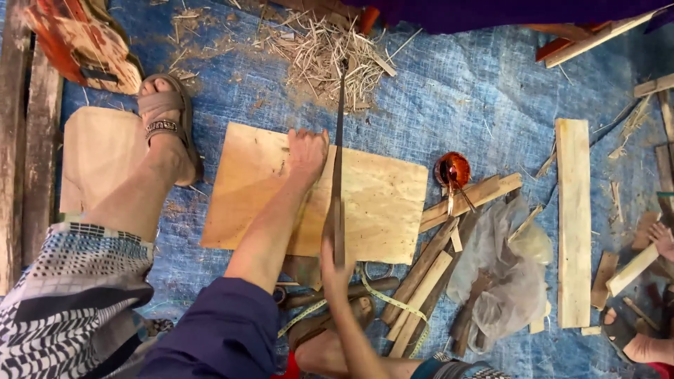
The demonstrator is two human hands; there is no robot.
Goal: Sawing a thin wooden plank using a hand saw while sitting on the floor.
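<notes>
Head view. Right hand (335, 263) closed around the near end of a long, narrow blade or strip (339, 151), whose long axis runs straight away from the grip, across the plywood sheet (382, 203), toward the pile of shavings (323, 60) beyond. Left hand (307, 156), just left of the strip and farther out than the grip, lies flat with fingers spread, pressing the sheet onto the blue tarp (477, 98). Right of the grip: loose wood battens (428, 274), a yellow measuring tape (393, 303), crumpled clear plastic (498, 274), a small reddish bowl (452, 170). Left of it: a sandalled foot (165, 123) resting on a second board (95, 158). The sheet's far edge opens onto bare tarp.
</notes>
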